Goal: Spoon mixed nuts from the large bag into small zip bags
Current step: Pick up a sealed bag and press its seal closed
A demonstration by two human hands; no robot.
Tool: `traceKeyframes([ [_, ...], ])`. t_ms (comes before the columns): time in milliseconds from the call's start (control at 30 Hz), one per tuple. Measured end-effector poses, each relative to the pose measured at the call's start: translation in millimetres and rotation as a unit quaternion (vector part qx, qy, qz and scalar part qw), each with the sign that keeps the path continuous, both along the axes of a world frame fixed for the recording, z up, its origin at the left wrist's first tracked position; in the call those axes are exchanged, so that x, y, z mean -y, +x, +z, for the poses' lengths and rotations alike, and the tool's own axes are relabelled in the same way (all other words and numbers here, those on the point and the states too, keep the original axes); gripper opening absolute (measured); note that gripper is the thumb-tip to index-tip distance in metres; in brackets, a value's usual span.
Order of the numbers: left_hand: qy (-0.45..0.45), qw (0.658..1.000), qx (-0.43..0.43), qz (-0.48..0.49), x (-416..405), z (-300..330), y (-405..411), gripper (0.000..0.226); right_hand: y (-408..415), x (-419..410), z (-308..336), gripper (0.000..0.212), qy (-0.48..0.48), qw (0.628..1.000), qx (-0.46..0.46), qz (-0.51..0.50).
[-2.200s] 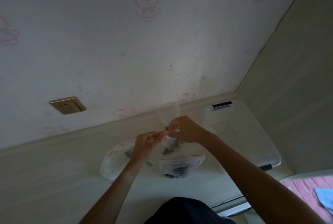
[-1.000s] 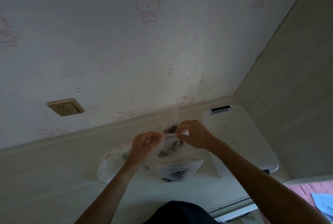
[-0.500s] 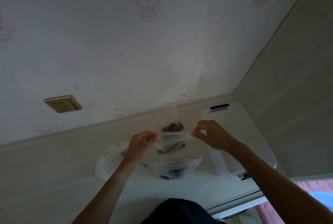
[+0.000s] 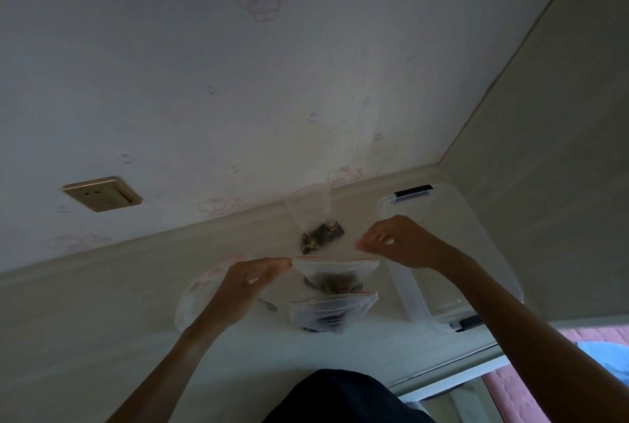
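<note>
I hold a small clear zip bag (image 4: 335, 269) with nuts in its bottom above the table, its red-lined top stretched level. My left hand (image 4: 245, 286) pinches the left corner. My right hand (image 4: 401, 242) has its fingertips pinched at the right corner. Just below it, a second small zip bag (image 4: 333, 312) with nuts lies on the table. A third small bag (image 4: 320, 232) with nuts leans against the wall. The large bag (image 4: 197, 293) lies left of my left hand, partly hidden by it. A spoon (image 4: 269, 305) pokes out beside it.
A clear plastic storage box (image 4: 476, 245) with dark latches sits at the right against the side wall. A wall socket (image 4: 102, 193) is at the left. Pink bedding (image 4: 606, 337) and a blue cloth (image 4: 609, 359) lie beyond the table's right front edge.
My right hand has slid right along the held bag's zip strip, from close to my left hand out to the right corner. The bag's top is now drawn out flat.
</note>
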State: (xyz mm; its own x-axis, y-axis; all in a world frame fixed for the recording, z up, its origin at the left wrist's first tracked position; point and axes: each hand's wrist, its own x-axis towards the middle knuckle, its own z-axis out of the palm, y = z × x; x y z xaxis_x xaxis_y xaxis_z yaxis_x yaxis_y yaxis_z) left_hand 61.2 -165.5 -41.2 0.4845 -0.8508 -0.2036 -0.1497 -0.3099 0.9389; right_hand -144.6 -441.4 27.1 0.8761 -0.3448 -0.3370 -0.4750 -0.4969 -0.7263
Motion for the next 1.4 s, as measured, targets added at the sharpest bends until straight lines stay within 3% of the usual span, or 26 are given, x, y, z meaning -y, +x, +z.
traceKeyframes([
  [100,-0.012,0.998,-0.036,0.055,14.6,-0.4,9.2,0.052,25.7,10.5,-15.7,0.047,0.004,0.998,0.027,-0.061],
  [200,0.035,0.99,-0.071,0.116,44.2,-8.4,19.1,0.042,59.7,20.0,-36.7,0.047,0.07,0.987,0.036,-0.138],
  [367,0.109,0.951,-0.198,0.209,89.7,-28.9,30.7,0.05,112.0,27.3,-61.1,0.047,0.16,0.964,-0.016,-0.213],
  [467,0.153,0.928,-0.261,0.219,111.9,-38.3,31.2,0.054,122.2,24.3,-75.2,0.061,0.175,0.955,-0.066,-0.23],
  [600,0.13,0.911,-0.32,0.224,134.4,-38.4,23.1,0.057,123.0,20.9,-94.8,0.083,0.23,0.942,-0.094,-0.226],
  [700,0.104,0.9,-0.359,0.224,143.2,-37.2,17.6,0.056,119.7,20.6,-103.4,0.085,0.253,0.934,-0.081,-0.237],
  [833,0.052,0.878,-0.415,0.232,151.5,-34.9,18.9,0.035,120.2,19.8,-106.5,0.086,0.292,0.908,-0.04,-0.299],
  [967,0.037,0.906,-0.351,0.234,154.0,-33.6,24.7,0.009,116.3,17.1,-95.3,0.08,0.307,0.898,-0.004,-0.315],
  [1100,0.033,0.955,-0.218,0.198,147.9,-28.2,30.9,0.007,106.7,16.2,-76.2,0.023,0.248,0.93,0.044,-0.269],
  [1133,0.034,0.967,-0.168,0.19,144.9,-27.0,32.0,0.008,103.3,17.4,-70.1,0.018,0.23,0.937,0.061,-0.257],
  [1267,-0.004,0.985,-0.032,0.172,127.0,-18.2,29.3,0.008,85.3,21.8,-44.1,0.045,0.125,0.974,0.065,-0.177],
  [1400,-0.032,0.985,-0.014,0.169,113.5,-15.3,23.3,0.005,66.7,25.4,-32.2,0.052,0.01,0.993,0.037,-0.11],
])
